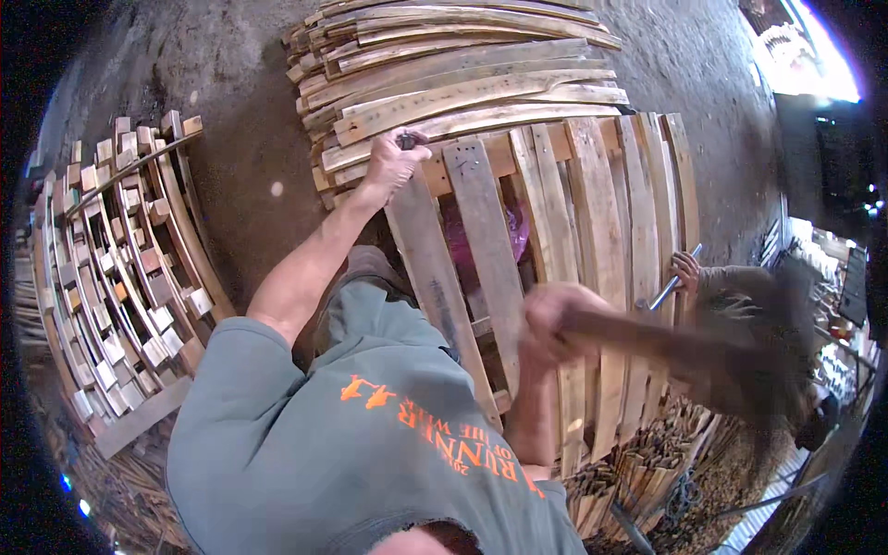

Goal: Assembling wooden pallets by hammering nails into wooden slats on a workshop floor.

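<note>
My left hand (398,166) is closed at the far end of the leftmost board of a wooden pallet (486,231). Small dark metal pieces (405,141) show between its fingers, too small to name surely. Over the pallet, my right hand (553,319) grips the brown handle of a hammer (638,338). The hammer points to the right; its far end is smeared by motion and merges with a dark shape. At the pallet's right side, another person's hand (684,271) holds a metal bar (675,277) with a blue tint.
Long boards (462,79) are stacked beyond the pallet. To the left stands a stack of slats and blocks (129,277), with a thin bar across its top. Purple plastic (516,231) shows between the pallet boards. Wood offcuts (647,472) lie in a heap at the lower right.
</note>
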Motion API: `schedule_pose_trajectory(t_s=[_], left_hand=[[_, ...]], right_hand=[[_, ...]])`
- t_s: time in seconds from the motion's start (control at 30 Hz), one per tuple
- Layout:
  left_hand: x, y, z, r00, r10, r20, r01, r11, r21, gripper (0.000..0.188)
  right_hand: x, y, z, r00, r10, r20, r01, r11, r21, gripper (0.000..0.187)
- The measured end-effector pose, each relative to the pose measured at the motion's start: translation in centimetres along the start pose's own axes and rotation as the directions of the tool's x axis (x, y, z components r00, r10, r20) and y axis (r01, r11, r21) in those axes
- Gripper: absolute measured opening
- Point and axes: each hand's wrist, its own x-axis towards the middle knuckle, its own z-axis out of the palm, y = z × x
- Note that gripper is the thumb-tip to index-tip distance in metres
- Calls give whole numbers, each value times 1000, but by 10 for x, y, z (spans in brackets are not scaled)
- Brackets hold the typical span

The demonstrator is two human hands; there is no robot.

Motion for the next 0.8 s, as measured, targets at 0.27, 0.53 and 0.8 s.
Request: schedule_pose_trajectory(t_s=[0.27,0.53,0.8], left_hand=[[-51,14,-41,837,-476,270,543,657,-524,20],[-79,10,-76,795,-429,428,577,320,-752,36],[-118,-7,-69,782,-451,431,559,198,-805,25]], right_hand=[[-11,42,-1,778,533,332,-331,797,-505,22],[35,-19,-7,943,-315,-108,332,909,252,19],[-19,74,-4,647,577,498,-367,809,-459,15]])
